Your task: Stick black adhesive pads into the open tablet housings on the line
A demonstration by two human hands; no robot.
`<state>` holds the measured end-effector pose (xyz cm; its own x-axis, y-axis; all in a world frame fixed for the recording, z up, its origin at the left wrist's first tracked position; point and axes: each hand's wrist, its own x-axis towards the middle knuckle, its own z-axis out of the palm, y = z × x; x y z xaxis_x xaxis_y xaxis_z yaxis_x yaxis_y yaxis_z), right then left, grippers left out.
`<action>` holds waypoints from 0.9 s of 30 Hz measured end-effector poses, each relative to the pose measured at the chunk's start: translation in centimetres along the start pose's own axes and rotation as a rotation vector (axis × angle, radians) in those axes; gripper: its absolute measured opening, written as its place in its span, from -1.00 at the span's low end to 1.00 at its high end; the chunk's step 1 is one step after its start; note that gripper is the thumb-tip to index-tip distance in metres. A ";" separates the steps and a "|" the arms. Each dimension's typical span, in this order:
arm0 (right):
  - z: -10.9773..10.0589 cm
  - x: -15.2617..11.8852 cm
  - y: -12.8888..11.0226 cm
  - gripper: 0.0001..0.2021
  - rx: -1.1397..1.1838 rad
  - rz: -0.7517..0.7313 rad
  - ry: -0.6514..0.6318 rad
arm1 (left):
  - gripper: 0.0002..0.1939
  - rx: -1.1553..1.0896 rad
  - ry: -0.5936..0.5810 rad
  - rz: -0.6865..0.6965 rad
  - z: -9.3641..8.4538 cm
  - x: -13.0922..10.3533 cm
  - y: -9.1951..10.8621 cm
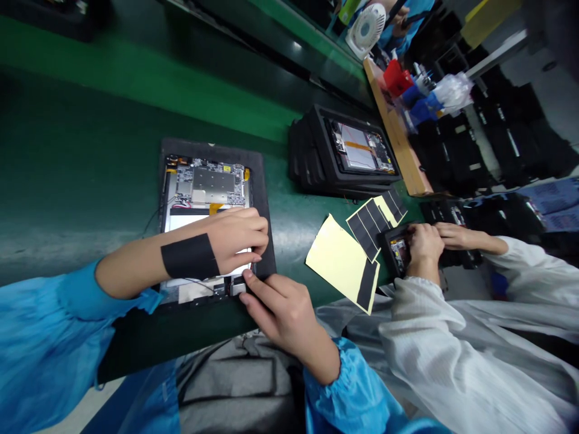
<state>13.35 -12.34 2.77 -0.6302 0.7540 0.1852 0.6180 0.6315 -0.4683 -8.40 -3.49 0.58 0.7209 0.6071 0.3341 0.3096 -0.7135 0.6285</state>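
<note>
At the top left, a dark thing point(58, 18) is getting cut off by the picture's edge. The green bench point(81, 163) is stretching wide below it. One black patch point(190, 256) is sitting on the left wrist.

Next, one open tablet point(215, 184) is lying in a black tray point(262, 181) close to the bench's near edge. The left hand point(239, 241) is resting over the tablet, fingers bending, and it is hiding much of the middle. Its palm is facing down, so I cannot tell if it is pinching anything. The right hand point(283, 307) is touching the tablet's near right corner. Its thumb and pointer finger are sitting a little apart by a small gray part point(237, 288); I cannot tell if they are pinching it.

A strip of bench is showing between this tray and a stack of black trays point(312, 150). Its layers are blurring, so counting them is hard. One more tablet point(362, 144) is lying on top.

Two yellow sheets point(337, 253) with black strips are overlapping nearby. Farther right, a co-worker's two hands point(425, 244) are partly covering a small dark device point(400, 256).
</note>
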 end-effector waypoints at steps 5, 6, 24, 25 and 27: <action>0.5 -0.1 0.7 -0.68 0.056 -0.046 0.039 | -0.80 0.015 0.011 -0.004 0.2 0.0 -0.1; 0.4 0.0 0.7 -0.69 0.088 -0.043 0.039 | -0.80 0.000 0.017 -0.009 0.2 0.0 0.0; -7.5 7.8 -0.6 -0.74 0.999 0.417 -0.037 | -0.63 -0.848 0.635 -0.391 -3.1 -1.6 10.0; -7.4 7.7 -0.6 -0.70 1.056 0.446 -0.104 | -0.64 -0.783 0.616 -0.379 -2.9 -1.9 10.4; -7.2 7.7 -0.4 -0.61 1.156 0.490 -0.216 | -0.66 -0.684 0.579 -0.371 -2.4 -2.2 11.2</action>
<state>11.64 -5.45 10.59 -0.5836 0.7494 -0.3128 0.1080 -0.3102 -0.9445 -8.00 -11.96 8.63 0.1765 0.9613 0.2117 -0.1038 -0.1957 0.9751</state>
